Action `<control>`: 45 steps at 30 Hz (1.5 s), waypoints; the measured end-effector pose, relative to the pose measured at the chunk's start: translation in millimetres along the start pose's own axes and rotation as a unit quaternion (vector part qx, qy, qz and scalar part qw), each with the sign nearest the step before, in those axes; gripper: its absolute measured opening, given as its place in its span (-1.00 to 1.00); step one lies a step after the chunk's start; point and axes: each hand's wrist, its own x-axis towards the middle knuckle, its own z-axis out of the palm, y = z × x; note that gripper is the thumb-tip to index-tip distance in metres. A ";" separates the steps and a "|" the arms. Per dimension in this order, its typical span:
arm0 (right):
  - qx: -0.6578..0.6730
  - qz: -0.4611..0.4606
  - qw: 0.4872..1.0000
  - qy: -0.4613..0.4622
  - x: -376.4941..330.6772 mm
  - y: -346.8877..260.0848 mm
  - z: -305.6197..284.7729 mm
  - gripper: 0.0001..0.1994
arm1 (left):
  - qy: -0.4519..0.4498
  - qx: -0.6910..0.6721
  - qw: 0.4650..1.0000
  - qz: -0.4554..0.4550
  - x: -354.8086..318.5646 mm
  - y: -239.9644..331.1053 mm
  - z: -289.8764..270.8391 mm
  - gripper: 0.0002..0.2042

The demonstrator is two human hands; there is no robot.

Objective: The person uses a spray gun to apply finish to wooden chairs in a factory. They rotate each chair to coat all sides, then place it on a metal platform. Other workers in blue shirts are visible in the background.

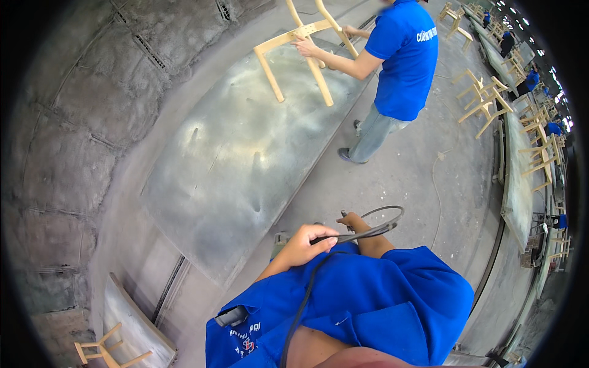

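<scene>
My left hand is closed on a dark cable, held in front of my blue shirt. From the hand the cable loops out to the right, and a length of it hangs down over my chest. Just beyond, my right hand is wrapped round a short dark object. Its kind is too small to make out. Part of the right forearm sits behind the cable loop.
A metal-topped table lies ahead on the left. At its far end a co-worker holds a pale wooden chair frame. More chair frames stand on the right; another cable runs across the floor.
</scene>
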 end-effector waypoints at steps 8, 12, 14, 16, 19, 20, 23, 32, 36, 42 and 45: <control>0.285 0.067 0.956 -0.035 9.6 95.0 34.2 -0.75 | 0.072 0.214 0.974 0.010 -42.4 -23.6 -44.4 -0.70; 0.296 0.063 0.952 -0.052 -23.1 108.7 67.9 -0.64 | 0.091 0.098 0.989 -0.067 -32.2 -107.9 -89.7 -0.67; 0.273 0.055 0.959 -0.044 -35.7 115.1 85.0 -0.63 | 0.178 0.052 0.980 -0.073 -29.5 -178.7 -127.2 -0.69; 0.276 0.106 0.955 0.010 -45.3 118.6 94.4 -0.61 | 0.304 0.067 0.944 -0.110 -51.9 -257.3 -160.0 -0.65; 0.305 0.167 0.932 0.108 -62.3 116.4 98.5 -0.59 | 0.157 0.447 0.830 -0.295 -149.3 -346.9 -197.7 -0.65; 0.309 0.176 0.925 0.134 -68.2 113.6 98.0 -0.58 | 0.106 0.423 0.827 -0.354 -188.1 -365.9 -200.3 -0.65; 0.277 0.083 0.945 0.150 -80.2 101.9 92.0 -0.55 | 0.147 0.253 0.832 -0.472 -289.5 -390.1 -190.1 -0.65; 0.001 -0.028 0.987 0.158 -85.0 32.2 148.9 -0.31 | 0.337 0.029 0.832 -0.439 -335.4 -391.1 -170.9 -0.65; -0.081 -0.061 0.995 -0.025 -90.9 2.4 135.0 -0.52 | 0.338 0.007 0.842 -0.421 -319.3 -393.8 -177.0 -0.65; -0.022 -0.046 0.998 -0.035 -107.1 -23.3 117.9 -0.60 | 0.331 -0.021 0.852 -0.405 -293.1 -387.6 -190.6 -0.65; 0.011 -0.028 0.999 -0.044 -106.7 -13.3 122.5 -0.64 | 0.325 -0.026 0.852 -0.409 -277.3 -387.8 -206.1 -0.65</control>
